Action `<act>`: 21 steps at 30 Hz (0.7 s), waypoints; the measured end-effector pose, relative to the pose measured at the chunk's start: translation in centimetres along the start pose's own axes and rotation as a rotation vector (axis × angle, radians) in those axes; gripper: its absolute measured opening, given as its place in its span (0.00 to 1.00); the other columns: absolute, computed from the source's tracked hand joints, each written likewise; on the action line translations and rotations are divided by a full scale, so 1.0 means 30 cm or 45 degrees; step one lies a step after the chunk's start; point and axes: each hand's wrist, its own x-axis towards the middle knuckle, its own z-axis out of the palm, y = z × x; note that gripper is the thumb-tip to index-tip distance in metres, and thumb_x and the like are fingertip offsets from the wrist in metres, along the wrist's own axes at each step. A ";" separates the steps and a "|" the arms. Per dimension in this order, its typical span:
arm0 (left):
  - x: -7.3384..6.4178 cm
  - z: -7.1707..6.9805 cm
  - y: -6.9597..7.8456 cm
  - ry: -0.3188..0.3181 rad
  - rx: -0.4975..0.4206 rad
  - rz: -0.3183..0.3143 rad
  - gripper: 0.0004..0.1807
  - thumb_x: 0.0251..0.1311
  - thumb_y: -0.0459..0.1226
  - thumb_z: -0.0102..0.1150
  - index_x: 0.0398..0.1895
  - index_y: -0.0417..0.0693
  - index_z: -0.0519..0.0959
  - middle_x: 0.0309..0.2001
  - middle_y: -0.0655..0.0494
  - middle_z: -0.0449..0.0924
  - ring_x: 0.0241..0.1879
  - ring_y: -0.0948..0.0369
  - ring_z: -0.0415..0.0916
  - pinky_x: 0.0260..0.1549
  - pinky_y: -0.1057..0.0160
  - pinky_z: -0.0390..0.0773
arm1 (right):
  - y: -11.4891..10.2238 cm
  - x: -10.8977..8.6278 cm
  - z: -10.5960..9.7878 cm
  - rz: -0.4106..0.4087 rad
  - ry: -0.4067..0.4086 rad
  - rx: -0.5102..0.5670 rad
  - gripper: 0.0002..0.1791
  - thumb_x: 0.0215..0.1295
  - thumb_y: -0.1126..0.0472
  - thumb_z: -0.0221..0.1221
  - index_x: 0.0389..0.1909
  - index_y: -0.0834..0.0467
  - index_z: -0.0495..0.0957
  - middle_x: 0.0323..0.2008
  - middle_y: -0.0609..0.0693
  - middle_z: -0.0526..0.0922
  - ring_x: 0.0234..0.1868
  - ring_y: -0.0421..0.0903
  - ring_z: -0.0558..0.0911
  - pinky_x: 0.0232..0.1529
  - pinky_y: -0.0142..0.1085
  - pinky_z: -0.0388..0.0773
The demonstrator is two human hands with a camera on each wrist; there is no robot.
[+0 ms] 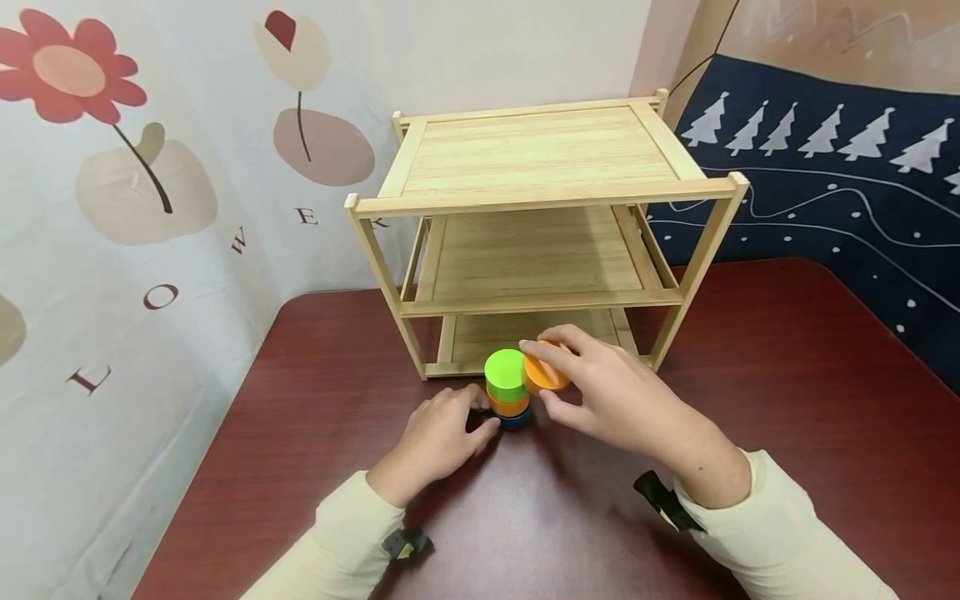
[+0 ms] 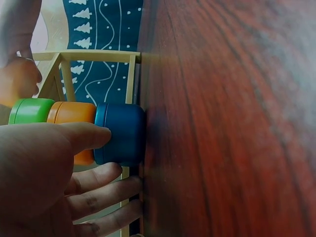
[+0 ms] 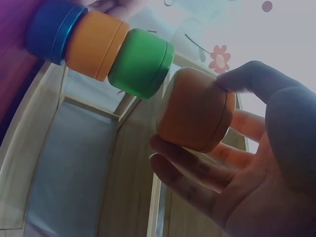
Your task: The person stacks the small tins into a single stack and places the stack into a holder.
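Observation:
A stack of small round lidded jars stands on the table: a blue jar (image 2: 123,133) at the bottom, an orange jar (image 3: 94,45) in the middle and a green jar (image 1: 505,373) on top. My left hand (image 1: 442,437) is low at the stack's left side. Its thumb lies against or close before the blue jar, with the other fingers extended beside it. My right hand (image 1: 611,387) grips a second orange jar (image 3: 195,111) between thumb and fingers. This jar is tilted in the air just right of the green one; whether they touch, I cannot tell.
Directly behind the stack stands a three-tier wooden shelf (image 1: 543,200) on the dark red table (image 1: 315,358). A flower-print cloth (image 1: 202,83) hangs at the back left, and a dark blue tree-print cloth (image 1: 817,192) at the right.

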 end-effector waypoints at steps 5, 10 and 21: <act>-0.002 -0.004 0.001 -0.005 -0.006 0.002 0.13 0.62 0.50 0.65 0.44 0.56 0.80 0.42 0.62 0.84 0.46 0.58 0.79 0.45 0.48 0.78 | -0.004 0.013 0.006 -0.024 0.011 -0.003 0.29 0.60 0.56 0.66 0.64 0.51 0.77 0.55 0.49 0.78 0.35 0.40 0.80 0.33 0.34 0.78; -0.004 -0.005 -0.001 -0.006 -0.007 -0.002 0.13 0.62 0.50 0.65 0.44 0.56 0.80 0.42 0.62 0.84 0.47 0.58 0.80 0.46 0.47 0.78 | -0.006 0.024 0.012 -0.037 0.009 -0.003 0.29 0.60 0.56 0.65 0.64 0.51 0.76 0.55 0.49 0.78 0.36 0.41 0.81 0.34 0.36 0.79; -0.003 -0.004 -0.003 -0.004 -0.013 0.006 0.13 0.62 0.50 0.64 0.43 0.56 0.80 0.42 0.63 0.84 0.46 0.58 0.80 0.46 0.48 0.78 | -0.021 0.047 0.021 -0.047 -0.006 -0.009 0.29 0.62 0.55 0.65 0.65 0.51 0.76 0.56 0.50 0.78 0.36 0.42 0.81 0.34 0.36 0.79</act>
